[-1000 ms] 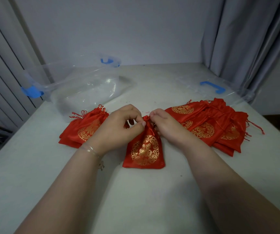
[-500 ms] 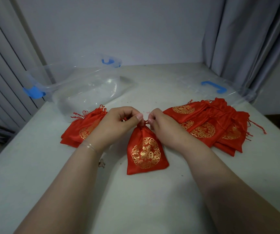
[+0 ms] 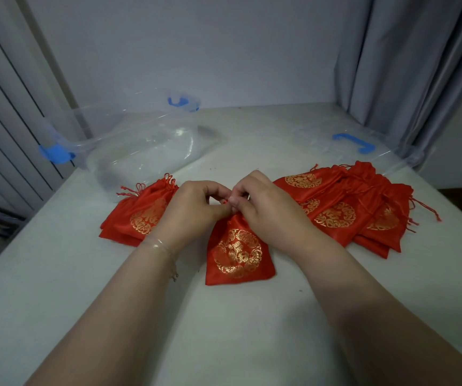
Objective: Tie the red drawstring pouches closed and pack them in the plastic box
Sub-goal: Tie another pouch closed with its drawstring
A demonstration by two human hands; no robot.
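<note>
The red pouch with the gold round pattern lies flat on the white table, a little below the middle of the frame. Its long axis runs from the bottom of the frame up toward the top, and its gathered neck is at the upper end, just under the two hands. The left hand comes to the neck from the left and the right hand from the right; both have curled fingers that pinch at the neck, where the red drawstring must be, though the cord itself is almost hidden between the fingertips. Both hands are equally near, so I judge the tying is in progress and not finished. To the left, partly behind the left hand, is a small stack of red pouches with knotted cords at their upper end. To the right is a larger pile of pouches. The clear plastic box with blue latches stands in the upper left, beyond the left stack, and holds no pouch that I can see. Its lid lies in the upper right.
</note>
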